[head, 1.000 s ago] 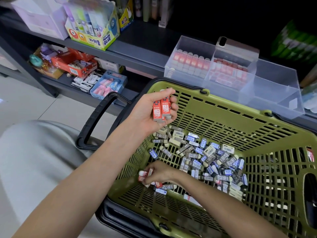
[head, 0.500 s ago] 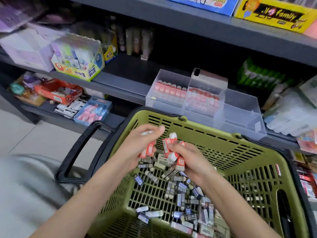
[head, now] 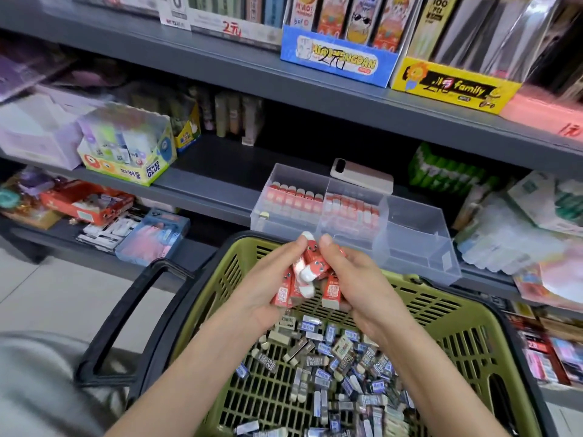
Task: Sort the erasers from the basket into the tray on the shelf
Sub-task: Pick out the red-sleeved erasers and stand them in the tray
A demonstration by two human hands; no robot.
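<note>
- Head view: the left hand (head: 268, 291) and the right hand (head: 359, 288) are meeting over the far end of the green basket (head: 473, 313), both curling round one bundle of red-wrapped erasers (head: 303, 275).
- The left hand's fingers are cupping the bundle from below and from the side, while the right hand's thumb and fingers are pinching it from the other side; a few of the erasers are sticking out downward between the two palms.
- Many loose erasers (head: 340, 367) in grey, blue and white wrappers are lying in a heap on the basket floor, below and nearer than the hands.
- The basket's black handle (head: 126, 316) is hanging outward on the left.
- The clear tray (head: 416, 244) is sitting on the grey shelf (head: 214, 181) just beyond the basket's far rim; its left compartment (head: 296, 197) and its middle compartment (head: 353, 209) are holding upright rows of red erasers.
- A flat white device (head: 362, 175) is lying on the shelf just behind the tray.
- A yellow glue box (head: 126, 165) is standing further left on the same shelf.
</note>
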